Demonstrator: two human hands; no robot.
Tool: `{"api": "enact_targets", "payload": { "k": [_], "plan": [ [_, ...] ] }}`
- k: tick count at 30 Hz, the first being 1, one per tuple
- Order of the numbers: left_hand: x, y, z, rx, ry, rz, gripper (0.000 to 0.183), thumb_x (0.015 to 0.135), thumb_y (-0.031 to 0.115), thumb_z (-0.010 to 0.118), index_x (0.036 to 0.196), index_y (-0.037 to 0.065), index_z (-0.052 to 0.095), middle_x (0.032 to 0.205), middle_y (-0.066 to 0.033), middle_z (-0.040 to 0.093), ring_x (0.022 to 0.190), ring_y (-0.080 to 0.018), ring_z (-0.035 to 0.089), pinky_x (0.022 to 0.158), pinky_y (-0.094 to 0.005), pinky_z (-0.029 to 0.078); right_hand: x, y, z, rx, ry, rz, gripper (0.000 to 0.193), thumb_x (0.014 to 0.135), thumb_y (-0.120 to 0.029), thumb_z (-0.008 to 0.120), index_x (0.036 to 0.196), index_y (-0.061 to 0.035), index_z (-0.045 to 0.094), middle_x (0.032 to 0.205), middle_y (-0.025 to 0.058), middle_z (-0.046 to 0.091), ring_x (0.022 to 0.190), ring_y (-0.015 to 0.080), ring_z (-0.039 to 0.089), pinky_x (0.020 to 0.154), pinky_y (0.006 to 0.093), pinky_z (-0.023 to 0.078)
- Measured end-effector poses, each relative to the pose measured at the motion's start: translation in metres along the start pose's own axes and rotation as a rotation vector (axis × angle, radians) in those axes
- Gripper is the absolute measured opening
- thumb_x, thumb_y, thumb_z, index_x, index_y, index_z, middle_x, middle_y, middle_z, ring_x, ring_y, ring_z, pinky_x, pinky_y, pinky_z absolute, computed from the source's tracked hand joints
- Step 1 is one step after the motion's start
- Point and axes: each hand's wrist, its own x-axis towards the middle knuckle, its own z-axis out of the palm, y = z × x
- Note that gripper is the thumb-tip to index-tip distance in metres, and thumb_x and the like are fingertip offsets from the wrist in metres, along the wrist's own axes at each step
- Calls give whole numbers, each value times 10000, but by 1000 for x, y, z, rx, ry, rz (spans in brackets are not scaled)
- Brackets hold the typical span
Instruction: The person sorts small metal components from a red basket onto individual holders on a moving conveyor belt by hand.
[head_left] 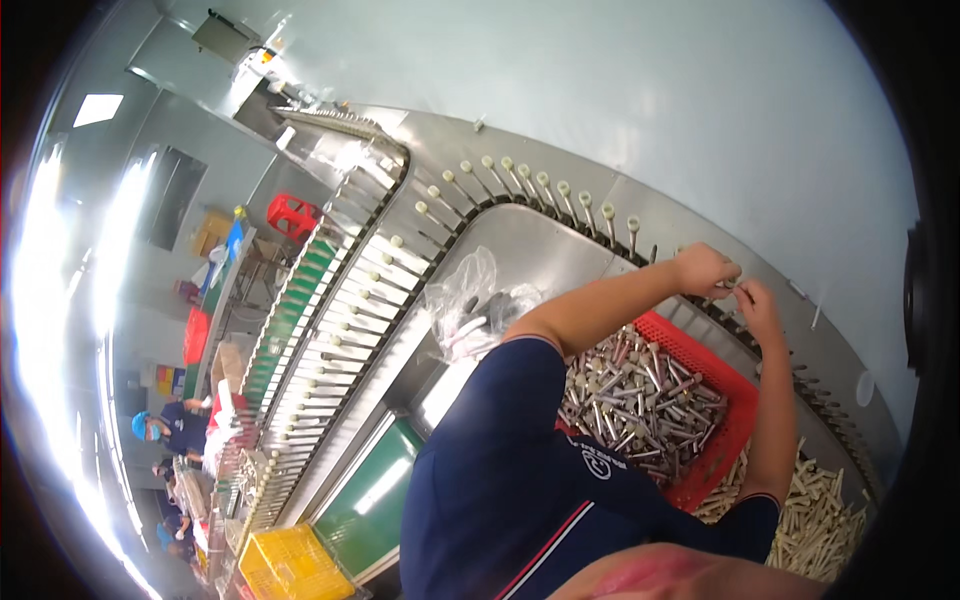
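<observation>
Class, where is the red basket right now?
In the head view, the red basket is right of centre, below the right hand in the picture, with loose pale sticks at its lower right.

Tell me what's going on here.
A person has the left hand and right hand close together at the curved conveyor track; any piece between them is too small to make out. Pale-tipped stems stand along the track. A red basket between the arms holds many metal-stemmed pieces; pale sticks lie heaped beside it.
</observation>
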Motion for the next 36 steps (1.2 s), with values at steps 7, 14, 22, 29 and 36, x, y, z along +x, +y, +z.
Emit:
{"api": "enact_targets", "payload": {
  "k": [7,14,22,29,36],
  "plan": [
    [22,23,-49,-369,-118,-92,307,726,226,709,947,79,556,734,-125,567,655,-333,594,582,-427,479,17,14,-63,386,-203,-27,268,875,-74,565,1140,-34,556,847,91,606,701,141,624,606,261,512],
    [-26,44,75,-125,-153,-269,640,668,211,776,1241,97,514,1243,-168,485,1150,-367,470,949,-473,408,-58,70,-61,-83,-156,-74,490,790,-264,707,1205,-61,544,1242,151,531,1197,323,467,1027,409,355],
    [79,41,97,142,163,-180,349,767,251,708,1054,87,599,1050,-142,601,947,-358,573,804,-446,462,-44,105,-87,-130,111,-211,287,828,-153,613,1091,-42,573,973,145,594,930,316,560,839,416,450],
    [120,83,101,3,259,-370,193,850,231,621,846,39,604,770,-141,630,692,-347,603,606,-412,476,-73,59,-148,524,310,34,171,933,-135,492,1027,-52,608,533,-11,487,486,65,467,474,249,413],
    [76,148,100,-345,-290,-226,308,772,234,668,986,16,631,943,-160,641,893,-324,615,787,-404,489,-187,94,-90,421,34,65,286,884,-197,614,1078,12,590,868,118,639,843,181,623,746,342,492]
  ]
}}
